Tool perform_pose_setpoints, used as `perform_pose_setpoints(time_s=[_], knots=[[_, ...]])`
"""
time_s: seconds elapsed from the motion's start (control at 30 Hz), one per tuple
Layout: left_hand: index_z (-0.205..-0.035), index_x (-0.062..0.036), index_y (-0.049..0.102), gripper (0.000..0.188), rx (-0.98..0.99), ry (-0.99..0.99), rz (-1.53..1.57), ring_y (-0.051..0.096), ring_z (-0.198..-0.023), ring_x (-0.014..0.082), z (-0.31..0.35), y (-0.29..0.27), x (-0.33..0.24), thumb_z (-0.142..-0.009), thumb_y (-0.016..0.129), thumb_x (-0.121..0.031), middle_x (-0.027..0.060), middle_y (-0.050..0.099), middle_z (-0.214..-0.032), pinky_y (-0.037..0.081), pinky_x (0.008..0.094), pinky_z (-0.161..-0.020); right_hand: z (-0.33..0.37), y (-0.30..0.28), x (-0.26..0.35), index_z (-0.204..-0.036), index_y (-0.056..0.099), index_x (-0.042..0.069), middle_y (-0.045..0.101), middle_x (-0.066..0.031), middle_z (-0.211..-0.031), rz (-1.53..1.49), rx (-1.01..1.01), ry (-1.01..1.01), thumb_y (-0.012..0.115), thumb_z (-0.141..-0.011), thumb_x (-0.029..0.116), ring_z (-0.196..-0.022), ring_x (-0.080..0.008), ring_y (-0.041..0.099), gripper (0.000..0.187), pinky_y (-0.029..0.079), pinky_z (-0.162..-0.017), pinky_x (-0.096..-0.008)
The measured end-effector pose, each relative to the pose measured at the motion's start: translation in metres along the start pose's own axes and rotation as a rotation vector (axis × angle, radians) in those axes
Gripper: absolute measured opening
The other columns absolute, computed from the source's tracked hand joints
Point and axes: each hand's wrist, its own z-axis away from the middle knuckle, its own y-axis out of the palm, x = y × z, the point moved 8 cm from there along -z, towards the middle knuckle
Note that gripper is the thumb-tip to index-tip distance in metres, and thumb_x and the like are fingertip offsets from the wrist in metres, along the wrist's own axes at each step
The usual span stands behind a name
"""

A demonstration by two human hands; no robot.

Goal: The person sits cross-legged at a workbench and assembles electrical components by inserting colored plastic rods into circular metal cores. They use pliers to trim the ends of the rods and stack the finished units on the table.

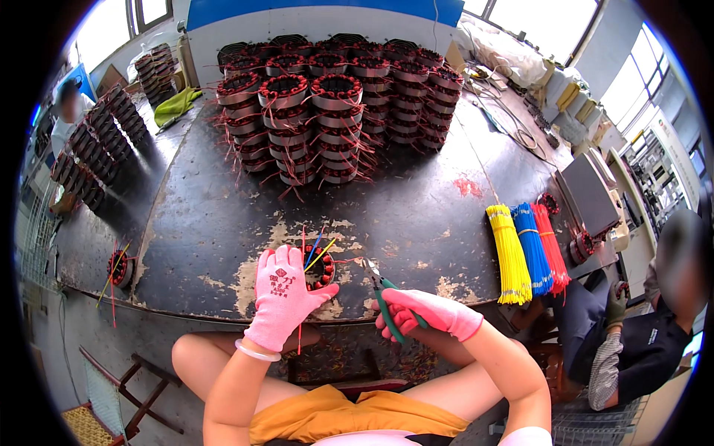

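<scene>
In front of me at the table's near edge sits a motor stator, a ring with red windings. Blue, yellow and red wires stick out of it. My left hand, in a pink glove, is laid over its left side, with the thumb along the near rim; its fingertips are partly hidden. My right hand, also gloved in pink, grips green-handled pliers. Their jaws point up and left, close to a thin reddish lead running out from the stator's right side.
Stacked stators stand at the back of the dark, worn table. Yellow, blue and red wire bundles lie at right. Another wired stator rests far left. A co-worker sits at right, another person at far left.
</scene>
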Motion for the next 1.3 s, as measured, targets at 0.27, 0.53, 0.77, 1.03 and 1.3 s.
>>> perform_pose_setpoints(time_s=[0.27, 0.53, 0.77, 1.03, 1.3], knots=[[-0.112, 0.0032, 0.059, 0.080, 0.020, -0.001, -0.002, 0.059, -0.115, 0.0352, 0.001, 0.003, 0.002, -0.068, 0.085, -0.058, 0.0175, 0.061, -0.113, 0.036, 0.0471, -0.114, -0.009, 0.007, 0.011, -0.114, 0.060, 0.006, 0.068, -0.0060, -0.089, 0.022, -0.052, -0.018, 0.061, -0.099, 0.052, -0.074, -0.0154, 0.067, 0.048, 0.054, -0.069, -0.0276], [-0.113, 0.0034, 0.059, 0.080, 0.009, -0.006, 0.002, 0.058, -0.116, 0.0353, 0.000, 0.002, 0.000, -0.068, 0.084, -0.058, 0.0174, 0.061, -0.115, 0.035, 0.0481, -0.115, -0.023, 0.001, 0.008, -0.111, 0.058, 0.003, 0.064, -0.0065, -0.079, 0.139, -0.177, -0.131, 0.060, -0.101, 0.043, -0.062, -0.0165, 0.063, 0.041, 0.050, -0.056, -0.0309], [-0.114, -0.0008, 0.059, 0.075, 0.010, -0.012, 0.116, 0.060, -0.113, 0.0346, 0.011, -0.011, 0.024, -0.066, 0.087, -0.052, 0.0160, 0.062, -0.113, 0.037, 0.0457, -0.113, -0.007, 0.004, 0.009, -0.116, 0.059, 0.007, 0.065, -0.0036, -0.084, -0.132, -0.160, -0.050, 0.065, -0.100, 0.037, -0.065, -0.0111, 0.063, 0.035, 0.051, -0.059, -0.0242], [-0.122, -0.0015, 0.057, 0.077, -0.057, -0.246, 0.025, 0.057, -0.117, 0.0359, 0.056, -0.056, 0.163, -0.064, 0.089, -0.042, 0.0157, 0.061, -0.122, 0.041, 0.0439, -0.108, -0.059, 0.094, 0.120, -0.142, 0.050, 0.001, 0.059, -0.0251, -0.130, 1.264, -0.466, -0.380, 0.056, -0.091, 0.060, -0.127, -0.0369, 0.056, 0.079, 0.044, -0.106, -0.0445], [-0.126, -0.0025, 0.055, 0.079, -0.130, -0.369, 0.014, 0.056, -0.120, 0.0384, 0.067, -0.060, 0.222, -0.064, 0.090, -0.036, 0.0168, 0.061, -0.125, 0.042, 0.0468, -0.106, -0.177, 0.143, 0.141, -0.132, 0.054, 0.005, 0.055, -0.0186, -0.130, 1.402, -0.975, -0.908, 0.064, -0.087, 0.056, -0.128, -0.0356, 0.048, 0.069, 0.031, -0.112, -0.0509]])
